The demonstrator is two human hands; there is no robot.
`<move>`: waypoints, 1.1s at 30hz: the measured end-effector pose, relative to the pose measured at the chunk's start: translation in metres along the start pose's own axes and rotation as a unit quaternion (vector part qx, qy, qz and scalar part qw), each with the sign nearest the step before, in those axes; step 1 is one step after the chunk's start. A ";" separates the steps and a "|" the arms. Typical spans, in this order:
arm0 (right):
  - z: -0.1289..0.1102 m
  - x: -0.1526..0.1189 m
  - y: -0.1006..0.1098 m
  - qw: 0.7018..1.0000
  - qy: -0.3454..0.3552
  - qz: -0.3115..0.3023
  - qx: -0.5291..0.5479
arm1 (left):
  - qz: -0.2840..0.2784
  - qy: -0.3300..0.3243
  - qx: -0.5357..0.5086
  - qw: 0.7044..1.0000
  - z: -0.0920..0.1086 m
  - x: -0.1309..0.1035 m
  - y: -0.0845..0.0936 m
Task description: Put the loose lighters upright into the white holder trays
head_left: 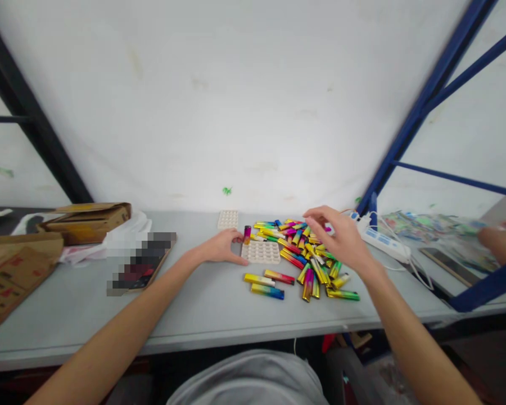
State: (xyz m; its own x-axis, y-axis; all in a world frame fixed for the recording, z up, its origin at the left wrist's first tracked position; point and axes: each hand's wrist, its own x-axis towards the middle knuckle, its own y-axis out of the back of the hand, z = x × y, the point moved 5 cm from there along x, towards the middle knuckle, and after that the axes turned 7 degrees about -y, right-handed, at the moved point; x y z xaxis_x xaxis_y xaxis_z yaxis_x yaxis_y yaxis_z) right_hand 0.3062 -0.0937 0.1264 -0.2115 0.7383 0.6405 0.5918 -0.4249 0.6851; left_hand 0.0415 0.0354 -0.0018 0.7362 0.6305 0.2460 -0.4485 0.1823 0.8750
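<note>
A white tray [266, 253] with rows of holes lies on the table. One purple-and-gold lighter [247, 234] stands upright at its back left corner. My left hand [224, 246] spans the tray's left side, thumb at the front corner and curled fingers by the upright lighter. To the right spreads a heap of shiny multicoloured lighters [307, 269]. Above its right side hovers my right hand [336, 233], fingers loosely bent and apart, with nothing visible in them. Separate from the heap, a yellow-and-blue lighter [267, 291] lies in front of the tray with two others.
A second white tray [228, 219] lies near the wall. At left are a partly blurred phone [149, 267] and cardboard boxes [90, 224]. A power strip [383, 243] with cables and a blue rack post [398, 132] stand right. Beyond it, another person's hand [495, 244] shows.
</note>
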 end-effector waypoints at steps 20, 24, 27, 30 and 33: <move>0.085 -0.163 0.014 0.967 -0.218 -0.121 0.050 | -0.019 -0.001 0.019 1.000 0.002 0.003 0.003; 0.089 -0.141 0.004 0.931 -0.285 -0.028 0.228 | -0.018 -0.003 0.020 1.000 0.002 0.003 0.003; 0.079 -0.108 -0.014 0.875 -0.305 0.020 0.376 | -0.014 -0.004 0.017 1.000 0.004 0.002 0.004; 0.059 -0.056 -0.032 0.837 -0.273 -0.009 0.475 | -0.014 -0.012 0.019 1.000 0.005 0.001 0.004; 0.045 0.003 -0.049 0.833 -0.234 -0.022 0.502 | -0.010 -0.015 0.023 1.000 0.005 0.000 0.003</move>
State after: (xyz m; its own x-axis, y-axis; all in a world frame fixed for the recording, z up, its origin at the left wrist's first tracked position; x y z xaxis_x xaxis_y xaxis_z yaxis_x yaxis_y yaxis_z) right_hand 0.3116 -0.0474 0.0788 -0.0632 0.9644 0.2566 0.9930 0.0866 -0.0808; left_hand 0.0427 0.0325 0.0034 0.7604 0.6035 0.2400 -0.4098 0.1591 0.8982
